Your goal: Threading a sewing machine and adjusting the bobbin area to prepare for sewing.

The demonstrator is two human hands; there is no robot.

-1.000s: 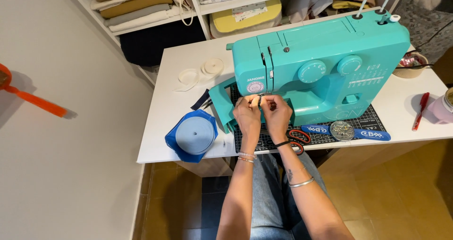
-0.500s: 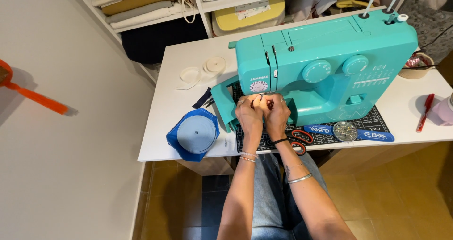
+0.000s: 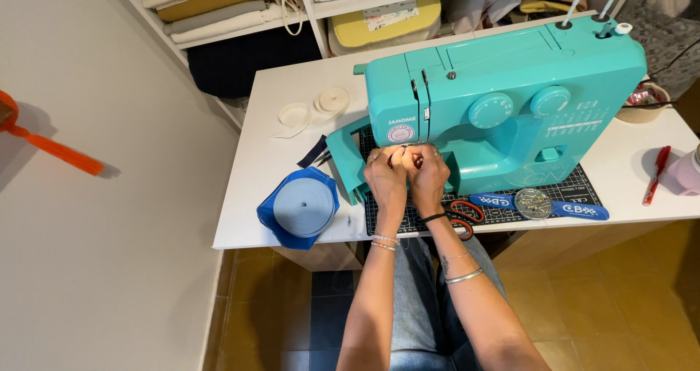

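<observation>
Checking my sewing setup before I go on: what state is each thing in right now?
Left hand: fingers pinched at the needle area.
Right hand: pinched beside it, hands touching.
Sewing machine: upright on table.
Scissors: lying flat, blades hidden.
Tape roll: wound, lying flat.
Red pen: lying flat.

A home sewing corner: a sewing machine (image 3: pixel 503 116) on a white counter (image 3: pixel 292 174), shelves (image 3: pixel 233 14) of folded fabric, scissors (image 3: pixel 463 214), tape rolls (image 3: pixel 332 100).

White table (image 3: pixel 292 101), turquoise sewing machine (image 3: pixel 503 101), cutting mat (image 3: pixel 576 190)
</observation>
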